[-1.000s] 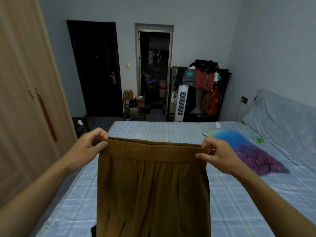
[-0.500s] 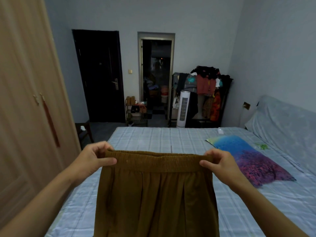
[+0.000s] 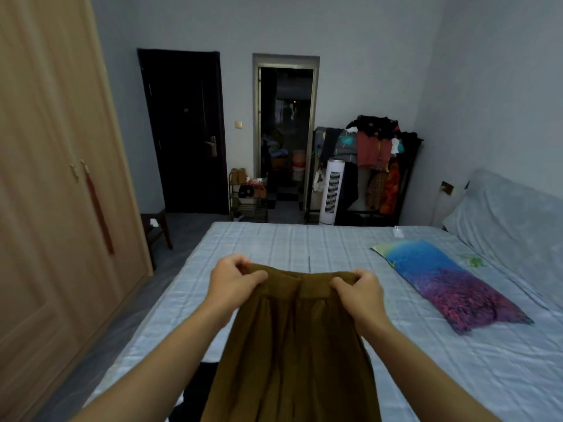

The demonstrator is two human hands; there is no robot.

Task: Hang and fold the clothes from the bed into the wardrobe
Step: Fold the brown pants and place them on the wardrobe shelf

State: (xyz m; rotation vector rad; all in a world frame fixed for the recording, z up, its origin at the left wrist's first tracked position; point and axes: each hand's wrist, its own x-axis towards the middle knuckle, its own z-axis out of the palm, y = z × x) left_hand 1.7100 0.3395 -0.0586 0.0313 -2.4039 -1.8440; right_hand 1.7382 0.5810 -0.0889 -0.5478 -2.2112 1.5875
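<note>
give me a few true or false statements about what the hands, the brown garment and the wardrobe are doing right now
1. Both hands grip the brown garment at its waistband. True: the left hand and the right hand each hold the elastic edge.
2. The wardrobe doors stand open. False: they are closed.
3. The garment lies flat on the bed. False: it hangs from the hands above the bed.
4. A colourful pillow lies on the bed to the right. True.
</note>
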